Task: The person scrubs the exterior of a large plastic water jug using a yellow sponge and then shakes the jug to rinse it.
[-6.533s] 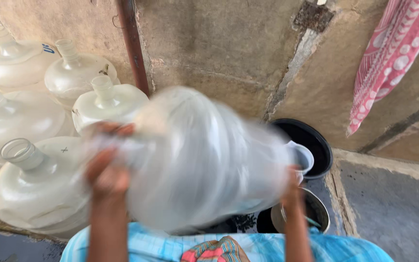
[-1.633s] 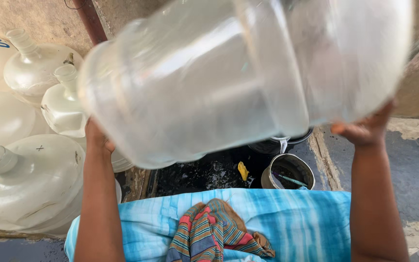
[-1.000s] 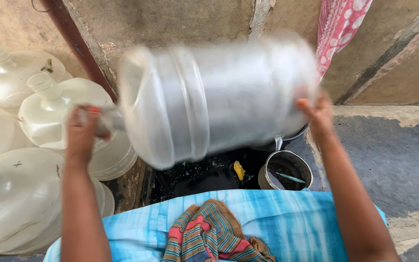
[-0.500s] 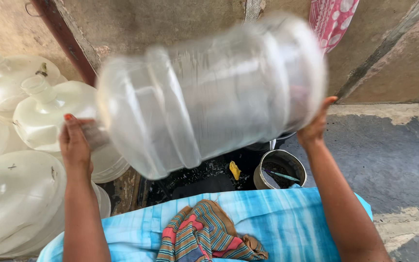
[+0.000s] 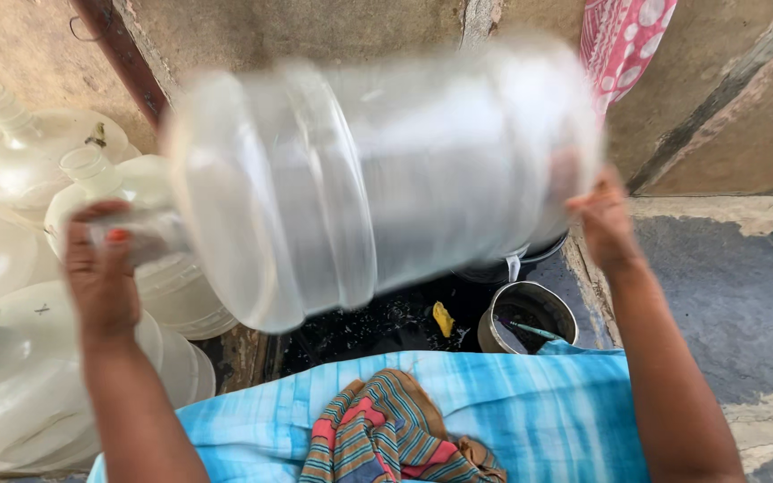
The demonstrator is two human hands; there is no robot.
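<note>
From the head camera, a big clear water jug (image 5: 378, 179) is held up sideways in the air — blurred, neck to the left. The left hand (image 5: 100, 268) is clenched round the neck; the right hand (image 5: 603, 219) is pressed flat against the base, fingers spread on it. Below lies a blue cloth (image 5: 512, 411) with a striped rag (image 5: 386, 438) on it. Beyond its far edge stands a small metal pot (image 5: 530, 317). More empty jugs (image 5: 20, 358) crowd the left — a pink patterned cloth (image 5: 624, 40) hangs on the wall.
</note>
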